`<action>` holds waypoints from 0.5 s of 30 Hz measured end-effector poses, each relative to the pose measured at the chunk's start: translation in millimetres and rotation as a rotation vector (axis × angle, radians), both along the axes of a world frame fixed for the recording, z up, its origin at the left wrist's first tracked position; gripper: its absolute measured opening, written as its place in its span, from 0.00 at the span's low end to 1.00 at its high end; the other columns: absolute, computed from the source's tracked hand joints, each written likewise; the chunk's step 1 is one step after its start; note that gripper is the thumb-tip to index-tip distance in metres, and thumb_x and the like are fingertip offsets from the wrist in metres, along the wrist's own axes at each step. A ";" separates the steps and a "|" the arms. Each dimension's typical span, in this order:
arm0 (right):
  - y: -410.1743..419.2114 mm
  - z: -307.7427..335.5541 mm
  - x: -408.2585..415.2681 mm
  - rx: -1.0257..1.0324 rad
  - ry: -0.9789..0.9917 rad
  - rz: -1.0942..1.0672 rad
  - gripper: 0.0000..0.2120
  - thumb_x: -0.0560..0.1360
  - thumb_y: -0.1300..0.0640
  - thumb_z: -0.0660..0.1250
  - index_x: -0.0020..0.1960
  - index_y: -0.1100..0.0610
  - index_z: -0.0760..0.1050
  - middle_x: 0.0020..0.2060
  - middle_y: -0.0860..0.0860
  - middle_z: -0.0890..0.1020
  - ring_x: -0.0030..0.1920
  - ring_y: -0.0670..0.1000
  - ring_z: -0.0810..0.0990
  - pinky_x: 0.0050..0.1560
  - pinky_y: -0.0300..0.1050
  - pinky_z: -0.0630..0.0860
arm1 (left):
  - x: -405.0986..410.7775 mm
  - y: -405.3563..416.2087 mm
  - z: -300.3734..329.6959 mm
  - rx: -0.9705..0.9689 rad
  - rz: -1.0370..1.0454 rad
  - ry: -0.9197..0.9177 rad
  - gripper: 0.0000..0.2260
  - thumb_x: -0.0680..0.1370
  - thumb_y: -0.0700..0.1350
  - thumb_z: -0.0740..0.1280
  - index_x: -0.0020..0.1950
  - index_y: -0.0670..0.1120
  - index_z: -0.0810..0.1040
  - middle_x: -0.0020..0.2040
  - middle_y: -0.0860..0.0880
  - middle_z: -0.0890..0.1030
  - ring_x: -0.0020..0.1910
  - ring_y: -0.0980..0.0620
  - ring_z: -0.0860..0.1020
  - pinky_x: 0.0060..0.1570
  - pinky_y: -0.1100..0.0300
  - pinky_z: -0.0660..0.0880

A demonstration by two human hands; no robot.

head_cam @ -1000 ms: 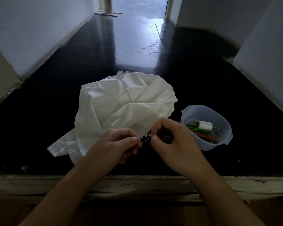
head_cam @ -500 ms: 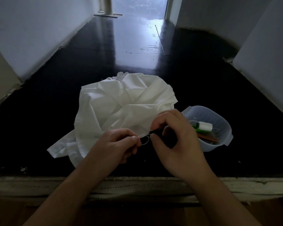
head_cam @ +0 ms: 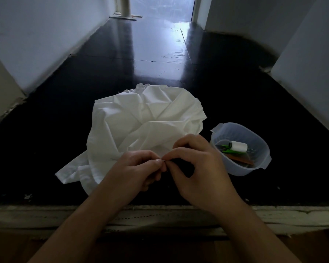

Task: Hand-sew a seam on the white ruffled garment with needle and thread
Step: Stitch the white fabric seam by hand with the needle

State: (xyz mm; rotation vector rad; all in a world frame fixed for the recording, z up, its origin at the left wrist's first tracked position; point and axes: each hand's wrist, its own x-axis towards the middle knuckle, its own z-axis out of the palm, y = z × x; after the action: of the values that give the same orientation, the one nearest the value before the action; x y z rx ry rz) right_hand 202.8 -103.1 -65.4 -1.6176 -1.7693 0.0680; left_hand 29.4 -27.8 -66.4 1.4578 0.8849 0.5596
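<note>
White ruffled garment (head_cam: 144, 122) lies mid-floor; left hand (head_cam: 139, 168) and right hand (head_cam: 194, 168) pinch fine thread (head_cam: 164, 161) together just before it. Knotting wants steady, gentle tension; needle indiscernible.

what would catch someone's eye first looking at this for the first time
Most likely the crumpled white garment, bright against the glossy black floor at the centre. Just in front of it, the left hand and right hand meet fingertip to fingertip, pinching something fine, apparently thread. To the right stands a translucent plastic bowl holding a white thread spool and some green items.
</note>
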 end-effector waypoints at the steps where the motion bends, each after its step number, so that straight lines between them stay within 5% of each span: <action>1: 0.2 -0.3 -0.1 -0.001 0.002 -0.002 0.04 0.76 0.54 0.74 0.50 0.48 0.86 0.47 0.41 0.77 0.51 0.43 0.76 0.50 0.38 0.76 | -0.1 0.0 0.3 -0.003 -0.003 -0.002 0.11 0.83 0.40 0.65 0.44 0.40 0.84 0.33 0.46 0.78 0.29 0.54 0.71 0.29 0.63 0.66; 9: 2.6 -2.9 1.3 -0.168 0.262 0.003 0.07 0.78 0.58 0.73 0.47 0.47 0.86 0.45 0.40 0.81 0.50 0.44 0.82 0.50 0.39 0.79 | -0.4 1.1 -0.7 0.018 0.007 0.030 0.12 0.82 0.42 0.67 0.40 0.46 0.85 0.32 0.48 0.78 0.29 0.53 0.72 0.29 0.62 0.66; 15: 6.2 -1.8 4.6 -0.318 0.366 -0.028 0.08 0.78 0.59 0.73 0.44 0.47 0.86 0.42 0.40 0.84 0.48 0.41 0.82 0.46 0.32 0.73 | 1.0 -3.4 -0.4 0.354 0.033 0.245 0.09 0.81 0.46 0.70 0.42 0.53 0.85 0.33 0.56 0.82 0.29 0.62 0.77 0.31 0.69 0.70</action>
State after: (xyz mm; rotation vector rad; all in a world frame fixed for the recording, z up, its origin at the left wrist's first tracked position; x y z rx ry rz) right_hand 207.4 -96.8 -67.2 -1.7168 -1.5036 0.6200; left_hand 30.3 -31.2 -66.8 1.8642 1.0393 0.5917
